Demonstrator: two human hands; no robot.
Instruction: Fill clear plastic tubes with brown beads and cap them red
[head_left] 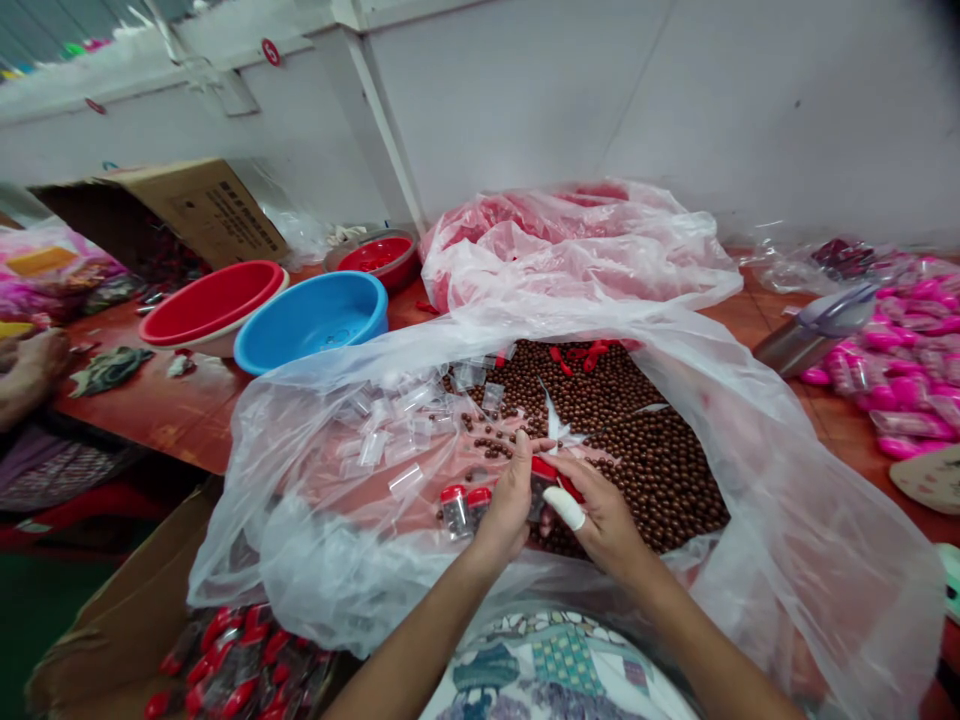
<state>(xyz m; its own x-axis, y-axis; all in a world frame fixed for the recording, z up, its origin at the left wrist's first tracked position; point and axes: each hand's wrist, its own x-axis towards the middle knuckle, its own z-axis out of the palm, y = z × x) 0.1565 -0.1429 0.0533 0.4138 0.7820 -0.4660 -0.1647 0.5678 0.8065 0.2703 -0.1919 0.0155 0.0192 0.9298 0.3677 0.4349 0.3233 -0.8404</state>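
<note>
My left hand (511, 500) and my right hand (592, 500) meet over a large open plastic bag (300, 540). Between them is a small clear container with a red cap (541, 468), and the fingers of both hands are wrapped round it. White tape covers my right thumb. Under and beyond my hands lies a heap of brown beads (667, 480). Two red-capped containers (455, 512) stand just left of my left hand. Clear empty containers (409, 425) lie scattered to the left, and red caps (592, 352) rest on the beads at the back.
A blue basin (315, 320) and a red basin (214, 305) sit at the back left. Below left, a cardboard box (124, 620) holds red-capped containers. A tumbler (814, 330) and pink packets (915, 350) are at right. Another person's hand (34, 370) shows at the left edge.
</note>
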